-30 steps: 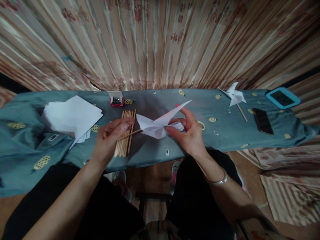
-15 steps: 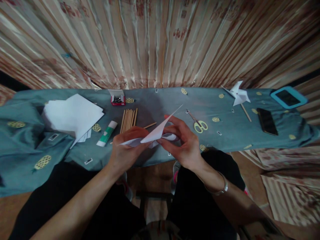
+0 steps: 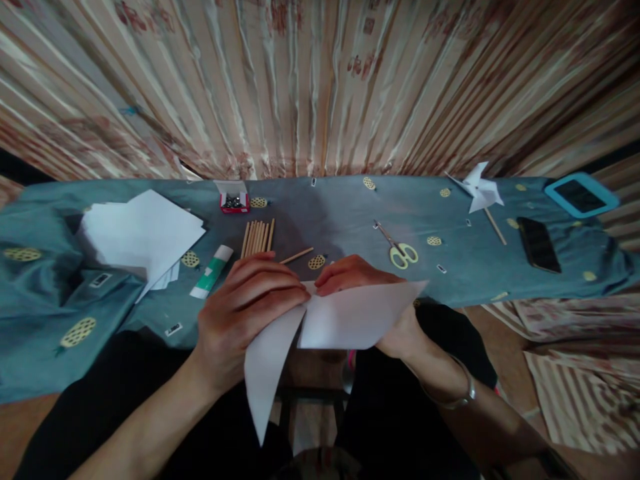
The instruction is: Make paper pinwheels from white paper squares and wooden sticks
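Between both hands, over the table's front edge, is a white paper pinwheel (image 3: 345,317) with its flaps turned toward me. My left hand (image 3: 250,300) is closed on its left side, fingers lying over the paper near the centre. My right hand (image 3: 350,273) grips the centre from the far side, its palm partly behind a broad flap. One pointed flap hangs down below my left hand. Whether a pin is in the centre I cannot tell. Just beyond the hands lie a loose wooden stick (image 3: 297,256) and a row of several sticks (image 3: 257,238).
A glue stick (image 3: 212,272) and white paper sheets (image 3: 143,230) lie to the left, with an open red box of pins (image 3: 234,201) behind. To the right are scissors (image 3: 397,248), a finished pinwheel (image 3: 479,189), a phone (image 3: 539,245) and a blue-framed tablet (image 3: 581,195).
The paper pinwheel has been tipped over, so its flaps now face me and one points down. Both hands have turned with it, and my left fingers now lie over the paper.
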Demonstrator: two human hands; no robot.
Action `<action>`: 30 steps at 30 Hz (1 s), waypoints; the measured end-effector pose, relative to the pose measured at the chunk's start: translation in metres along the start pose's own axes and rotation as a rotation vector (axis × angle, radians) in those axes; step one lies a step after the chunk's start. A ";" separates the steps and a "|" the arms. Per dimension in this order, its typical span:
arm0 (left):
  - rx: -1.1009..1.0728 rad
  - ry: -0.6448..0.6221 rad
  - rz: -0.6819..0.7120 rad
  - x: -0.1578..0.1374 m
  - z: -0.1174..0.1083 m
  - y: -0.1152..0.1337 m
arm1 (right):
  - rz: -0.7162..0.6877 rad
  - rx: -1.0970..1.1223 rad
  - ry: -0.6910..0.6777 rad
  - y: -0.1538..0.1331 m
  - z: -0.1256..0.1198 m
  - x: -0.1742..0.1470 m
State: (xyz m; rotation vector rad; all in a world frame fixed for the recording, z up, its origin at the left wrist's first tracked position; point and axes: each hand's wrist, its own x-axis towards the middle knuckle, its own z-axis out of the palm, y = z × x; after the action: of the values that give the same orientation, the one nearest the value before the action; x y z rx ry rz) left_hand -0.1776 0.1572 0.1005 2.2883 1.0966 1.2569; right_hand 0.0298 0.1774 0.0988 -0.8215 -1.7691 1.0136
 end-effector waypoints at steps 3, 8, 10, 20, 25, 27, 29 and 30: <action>0.003 0.005 0.036 -0.003 0.002 -0.001 | -0.031 -0.020 -0.025 -0.002 -0.002 0.002; -0.005 0.003 0.062 -0.003 0.003 -0.002 | -0.078 -0.046 -0.029 0.002 -0.002 0.001; -0.010 0.005 0.066 -0.001 0.003 -0.003 | -0.097 -0.049 -0.016 0.005 -0.001 -0.001; -0.052 -0.036 -0.044 -0.006 0.001 -0.007 | -0.082 -0.149 0.008 0.015 -0.004 -0.002; -0.083 0.146 -0.259 -0.012 -0.015 -0.033 | -0.123 -0.172 -0.037 0.017 -0.016 -0.006; -0.053 0.188 -0.361 -0.012 -0.012 -0.049 | -0.136 -0.196 -0.095 0.017 -0.017 -0.009; 0.055 0.094 -0.380 -0.013 -0.003 -0.063 | -0.153 -0.223 -0.137 0.017 -0.016 -0.013; 0.108 0.048 -0.361 -0.013 0.004 -0.069 | -0.162 -0.235 -0.155 0.018 -0.015 -0.014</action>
State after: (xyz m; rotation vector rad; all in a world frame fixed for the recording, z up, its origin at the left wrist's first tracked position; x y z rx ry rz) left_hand -0.2115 0.1935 0.0503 2.0173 1.5452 1.1357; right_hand 0.0506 0.1776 0.0816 -0.7445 -2.0801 0.7900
